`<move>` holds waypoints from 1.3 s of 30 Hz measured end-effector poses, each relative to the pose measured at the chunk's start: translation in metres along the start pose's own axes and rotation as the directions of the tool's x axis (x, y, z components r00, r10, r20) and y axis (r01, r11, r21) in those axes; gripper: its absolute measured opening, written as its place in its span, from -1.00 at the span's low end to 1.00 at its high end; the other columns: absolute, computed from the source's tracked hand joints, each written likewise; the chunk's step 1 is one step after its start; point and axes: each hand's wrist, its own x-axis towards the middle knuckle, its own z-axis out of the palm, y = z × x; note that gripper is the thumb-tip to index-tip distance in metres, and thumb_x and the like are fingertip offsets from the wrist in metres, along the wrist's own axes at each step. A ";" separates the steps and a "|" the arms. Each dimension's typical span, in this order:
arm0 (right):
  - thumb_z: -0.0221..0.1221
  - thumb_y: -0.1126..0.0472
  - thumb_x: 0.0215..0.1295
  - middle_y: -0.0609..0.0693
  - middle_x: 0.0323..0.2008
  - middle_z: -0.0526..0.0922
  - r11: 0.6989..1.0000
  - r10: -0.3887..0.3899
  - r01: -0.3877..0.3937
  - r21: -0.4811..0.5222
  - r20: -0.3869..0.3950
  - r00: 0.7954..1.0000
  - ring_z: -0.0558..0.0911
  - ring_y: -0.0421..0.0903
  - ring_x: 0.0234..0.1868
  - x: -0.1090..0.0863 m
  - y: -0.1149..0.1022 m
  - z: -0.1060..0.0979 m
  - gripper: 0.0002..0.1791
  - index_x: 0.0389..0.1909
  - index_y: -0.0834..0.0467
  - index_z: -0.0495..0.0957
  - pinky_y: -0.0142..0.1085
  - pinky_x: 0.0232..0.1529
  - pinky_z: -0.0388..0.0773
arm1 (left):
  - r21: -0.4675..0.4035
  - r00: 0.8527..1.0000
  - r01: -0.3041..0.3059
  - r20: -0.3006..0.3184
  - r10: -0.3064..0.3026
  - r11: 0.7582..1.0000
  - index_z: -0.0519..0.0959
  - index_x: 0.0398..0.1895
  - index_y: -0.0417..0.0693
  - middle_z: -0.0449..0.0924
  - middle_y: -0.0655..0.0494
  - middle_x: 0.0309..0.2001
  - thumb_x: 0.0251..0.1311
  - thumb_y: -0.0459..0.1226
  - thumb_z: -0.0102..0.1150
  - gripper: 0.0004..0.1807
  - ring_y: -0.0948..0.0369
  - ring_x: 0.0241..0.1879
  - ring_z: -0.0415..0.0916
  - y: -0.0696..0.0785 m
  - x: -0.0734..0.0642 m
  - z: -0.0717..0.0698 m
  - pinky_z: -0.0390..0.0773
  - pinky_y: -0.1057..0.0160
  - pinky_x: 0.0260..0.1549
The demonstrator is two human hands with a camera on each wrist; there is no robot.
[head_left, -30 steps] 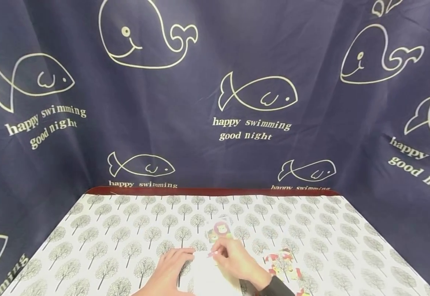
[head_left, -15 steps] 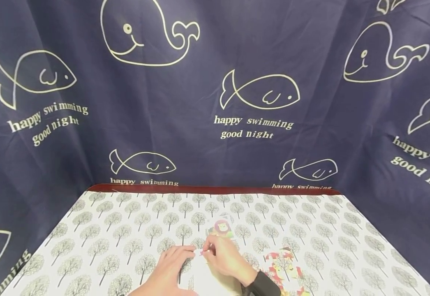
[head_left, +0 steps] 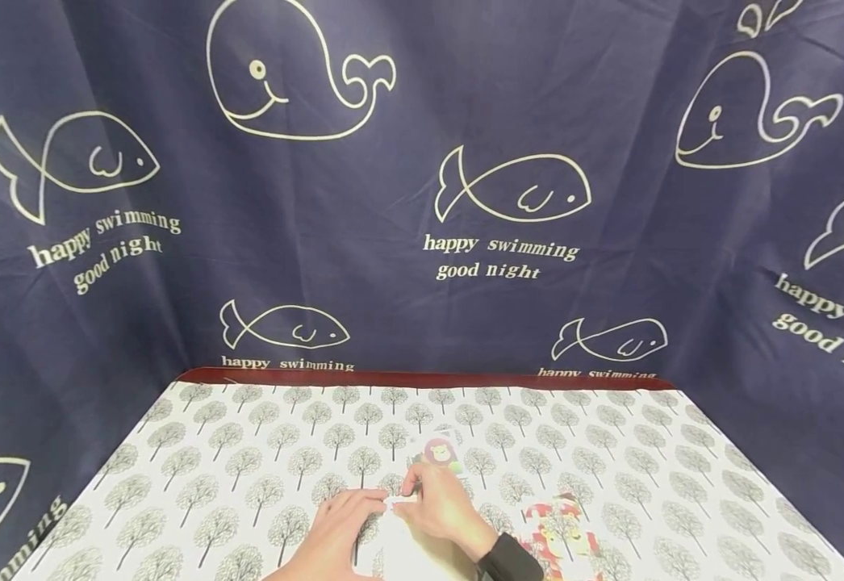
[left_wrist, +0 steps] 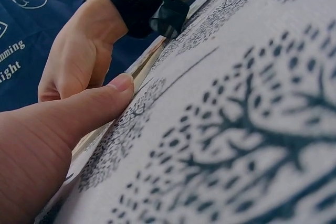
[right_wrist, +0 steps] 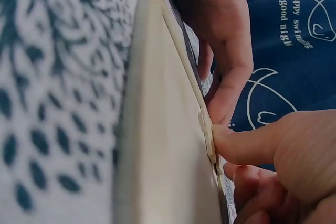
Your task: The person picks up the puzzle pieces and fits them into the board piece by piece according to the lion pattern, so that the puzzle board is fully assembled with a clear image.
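A pale, flat wooden board (head_left: 418,553) lies at the front of the table, with thin puzzle pieces along its raised edge in the right wrist view. My right hand (head_left: 440,504) is over its far left corner. Thumb and forefinger pinch a small, thin puzzle piece (right_wrist: 210,142) against the edge there; its printed face is washed out in the head view. My left hand (head_left: 338,528) rests along the board's left side. Its thumb (left_wrist: 115,90) touches the near part of that edge, while its fingers reach the far corner, close to the right fingertips.
Beyond the board lies a card with a round animal picture (head_left: 438,452). To the right are several loose red and yellow pieces (head_left: 560,537). A tree-print cloth (head_left: 248,460) covers the table, whose dark red back edge (head_left: 422,378) meets a blue fish-print curtain (head_left: 364,242).
My right hand has moved left with the piece, from the middle of the board's far edge to its far left corner. My left hand stays nearly in place.
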 end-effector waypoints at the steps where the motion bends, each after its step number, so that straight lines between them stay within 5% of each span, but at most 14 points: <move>1: 0.42 0.26 -0.07 -0.17 -0.64 0.41 1.000 0.011 -0.011 -0.003 -0.003 1.000 0.26 -0.39 -0.65 0.000 0.001 0.001 -0.78 -0.48 0.16 0.53 -0.49 -0.63 0.24 | -0.003 1.000 -0.001 0.003 0.001 1.000 0.47 0.00 0.09 0.48 0.19 0.15 -0.16 0.42 0.21 -0.20 0.24 0.07 0.38 0.000 0.000 0.000 0.36 0.09 -0.12; 9: 0.37 0.25 0.01 -0.21 -0.70 0.33 0.994 0.029 -0.031 0.102 0.016 0.999 0.25 -0.38 -0.71 -0.003 0.005 -0.002 -0.79 -0.39 0.20 0.53 -0.49 -0.66 0.20 | -0.039 0.999 0.020 0.030 -0.019 0.999 0.46 0.12 0.05 0.47 0.21 0.15 -0.12 0.43 0.16 -0.14 0.24 0.09 0.39 0.001 0.001 -0.001 0.37 0.09 -0.11; 14: 0.23 0.33 0.15 -0.21 -0.71 0.31 0.986 -0.017 0.020 0.168 -0.024 1.000 0.22 -0.43 -0.72 -0.008 0.010 -0.008 -0.92 -0.45 0.19 0.51 -0.53 -0.67 0.18 | -0.062 0.998 0.047 0.042 -0.044 0.997 0.43 0.21 0.10 0.47 0.29 0.15 -0.12 0.50 0.06 -0.06 0.29 0.10 0.38 0.002 0.000 -0.002 0.37 0.08 -0.09; 27: 0.16 0.33 0.24 -0.24 -0.65 0.36 0.990 -0.066 0.073 0.117 -0.069 0.995 0.22 -0.47 -0.68 -0.033 0.048 -0.055 -0.93 -0.42 0.13 0.51 -0.54 -0.67 0.24 | -0.124 0.996 0.002 0.089 0.009 0.992 0.43 0.28 0.26 0.42 0.12 0.21 -0.02 0.46 -0.01 -0.16 0.17 0.13 0.34 0.001 0.002 -0.005 0.36 -0.09 -0.16; 34: 0.18 0.36 0.21 -0.20 -0.67 0.45 0.999 0.031 -0.021 0.049 -0.218 0.975 0.27 -0.41 -0.71 -0.051 0.071 -0.086 -0.91 -0.40 0.10 0.53 -0.46 -0.67 0.30 | -0.139 0.994 0.013 0.111 0.003 0.990 0.45 0.25 0.22 0.42 0.09 0.22 -0.02 0.42 0.05 -0.19 0.13 0.14 0.34 0.004 0.003 -0.004 0.38 -0.13 -0.16; 39: 0.24 0.30 0.20 -0.24 -0.70 0.35 0.995 0.061 -0.076 -0.062 -0.214 0.975 0.16 -0.43 -0.74 -0.058 0.089 -0.105 -0.96 -0.33 0.17 0.58 -0.47 -0.69 0.22 | -0.151 0.992 0.030 0.125 -0.011 0.988 0.44 0.25 0.24 0.41 0.09 0.23 -0.05 0.41 0.10 -0.18 0.11 0.15 0.33 0.003 0.003 -0.008 0.37 -0.14 -0.14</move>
